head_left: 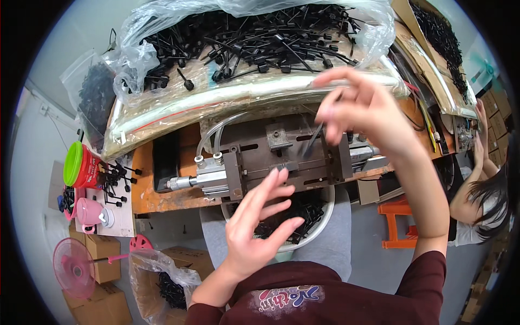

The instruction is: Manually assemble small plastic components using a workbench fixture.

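Left hand [253,232] at near edge of the metal fixture [257,158], fingers spread, nothing in them; right hand [371,111] above the fixture's right half, blurred, fingers curled, can't tell if they pinch the thin dark piece [311,144] just below the fingertips. That piece is tilted over the fixture, right of its middle, contact unclear. Heap of black stemmed parts [276,46] behind the fixture, white tub [330,212] with more black parts below its near side.
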A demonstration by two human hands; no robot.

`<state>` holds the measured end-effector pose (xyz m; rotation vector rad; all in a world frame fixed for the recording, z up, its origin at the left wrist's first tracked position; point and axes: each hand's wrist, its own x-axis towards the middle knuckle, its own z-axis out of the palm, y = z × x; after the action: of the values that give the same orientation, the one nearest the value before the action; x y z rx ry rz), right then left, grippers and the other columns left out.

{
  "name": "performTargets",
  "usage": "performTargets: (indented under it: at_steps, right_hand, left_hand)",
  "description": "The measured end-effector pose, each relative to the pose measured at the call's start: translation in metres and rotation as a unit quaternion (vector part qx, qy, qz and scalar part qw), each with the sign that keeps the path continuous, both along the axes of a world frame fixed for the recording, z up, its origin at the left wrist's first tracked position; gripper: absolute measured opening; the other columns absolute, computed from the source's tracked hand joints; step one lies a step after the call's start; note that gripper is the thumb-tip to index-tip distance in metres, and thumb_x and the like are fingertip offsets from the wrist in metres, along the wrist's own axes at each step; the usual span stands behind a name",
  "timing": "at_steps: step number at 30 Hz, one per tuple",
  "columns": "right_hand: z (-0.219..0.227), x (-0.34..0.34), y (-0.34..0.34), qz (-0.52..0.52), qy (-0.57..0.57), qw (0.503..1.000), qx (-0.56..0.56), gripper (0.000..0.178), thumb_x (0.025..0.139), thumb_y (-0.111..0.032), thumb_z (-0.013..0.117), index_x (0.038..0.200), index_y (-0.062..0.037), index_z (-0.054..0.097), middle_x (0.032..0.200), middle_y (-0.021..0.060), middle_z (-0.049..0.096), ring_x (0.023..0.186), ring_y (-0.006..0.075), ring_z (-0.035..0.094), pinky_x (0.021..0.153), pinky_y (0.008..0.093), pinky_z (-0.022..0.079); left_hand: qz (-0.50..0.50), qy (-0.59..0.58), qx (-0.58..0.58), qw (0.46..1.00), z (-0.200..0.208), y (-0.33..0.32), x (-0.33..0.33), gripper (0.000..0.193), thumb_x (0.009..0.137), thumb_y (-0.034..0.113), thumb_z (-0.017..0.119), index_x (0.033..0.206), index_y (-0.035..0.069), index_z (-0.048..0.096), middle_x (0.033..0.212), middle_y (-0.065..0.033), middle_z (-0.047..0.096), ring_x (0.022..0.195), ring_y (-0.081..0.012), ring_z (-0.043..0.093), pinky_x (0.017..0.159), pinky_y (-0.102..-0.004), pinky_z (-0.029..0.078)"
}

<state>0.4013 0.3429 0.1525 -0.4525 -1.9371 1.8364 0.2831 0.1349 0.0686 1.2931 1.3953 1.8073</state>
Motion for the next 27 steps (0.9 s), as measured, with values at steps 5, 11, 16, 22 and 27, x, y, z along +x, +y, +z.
performTargets:
  at_steps: [5,11,16,22,27]
  right_hand:
    - [-0.01,0.002,-0.038,0.065,-0.05,0.989,-0.125,0.044,0.083,-0.002,0.069,0.121,0.0034,0.046,0.087,0.0108,0.066,0.068,0.0129,0.066,0.06,0.0243,0.055]
    - [0.003,-0.023,0.017,-0.121,-0.028,0.916,0.381,0.042,0.081,-0.015,0.073,0.119,-0.0065,0.057,0.093,0.0048,0.065,0.062,0.0041,0.056,0.051,0.0178,0.042]
    - [0.022,-0.067,0.064,-0.186,-0.035,0.711,0.677,0.043,0.069,-0.014,0.074,0.106,0.0016,0.06,0.101,0.0172,0.062,0.096,0.0313,0.061,0.085,0.0382,0.05]
    - [0.013,-0.096,0.091,-0.101,-0.236,0.704,0.662,0.029,0.065,-0.006,0.066,0.093,0.0013,0.062,0.094,0.0191,0.062,0.097,0.0351,0.059,0.085,0.0396,0.049]
    - [0.013,-0.082,0.092,-0.145,-0.203,0.725,0.642,0.022,0.061,-0.006,0.075,0.081,0.0003,0.067,0.086,0.0168,0.066,0.082,0.0322,0.064,0.073,0.0379,0.052]
  left_hand:
    - [0.002,0.103,0.011,0.995,0.012,0.001,-0.004,0.035,0.072,-0.006,0.076,0.106,-0.001,0.069,0.101,-0.0149,0.066,0.09,-0.019,0.066,0.073,-0.0286,0.057]
    - [0.049,0.261,0.013,0.964,0.0,-0.006,-0.008,0.033,0.07,-0.002,0.077,0.102,-0.001,0.069,0.105,-0.013,0.063,0.08,-0.0195,0.064,0.066,-0.0291,0.054]
    - [0.093,0.374,-0.037,0.922,-0.023,0.0,-0.001,0.027,0.068,-0.001,0.077,0.094,0.0,0.069,0.111,-0.0128,0.064,0.088,-0.024,0.065,0.074,-0.0311,0.055]
    - [0.097,0.464,-0.057,0.879,-0.035,0.008,-0.003,0.025,0.069,0.004,0.075,0.092,0.0,0.067,0.12,-0.0139,0.063,0.092,-0.027,0.065,0.082,-0.035,0.053]
    - [0.105,0.518,-0.063,0.847,-0.038,0.014,0.001,0.024,0.07,0.005,0.074,0.092,-0.002,0.066,0.119,-0.0141,0.064,0.08,-0.0242,0.066,0.077,-0.0341,0.054]
